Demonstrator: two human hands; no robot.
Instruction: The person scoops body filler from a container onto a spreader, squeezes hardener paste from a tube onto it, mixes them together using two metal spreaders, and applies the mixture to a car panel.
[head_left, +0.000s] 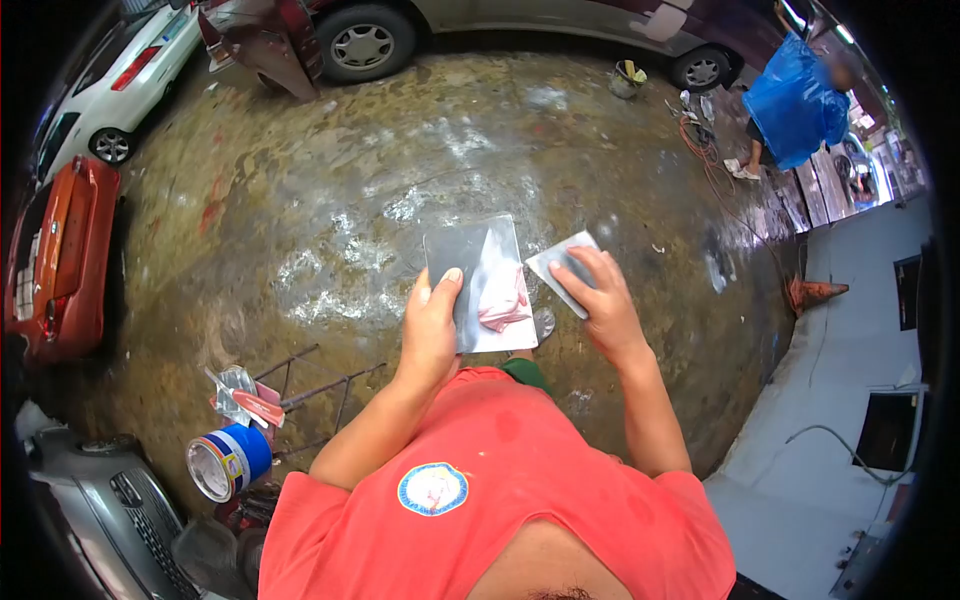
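Observation:
My left hand (432,318) grips the left edge of a flat grey plate (468,262), its thumb lying on the top face. Pinkish paste (503,298) is spread in a mound on the plate's right half. To the right of the plate and apart from it, my right hand (603,300) holds a thin, light grey spreader (567,268), with its fingers over the upper face. The spreader's left corner points toward the plate. Whether paste is on the spreader's edge cannot be made out.
A blue-labelled can (230,460) and a metal frame (318,392) are at lower left. Cars stand left and ahead. A bucket (627,79), a red hose (705,150) and a person in blue plastic (797,105) are at upper right, an orange cone (815,293) by the wall.

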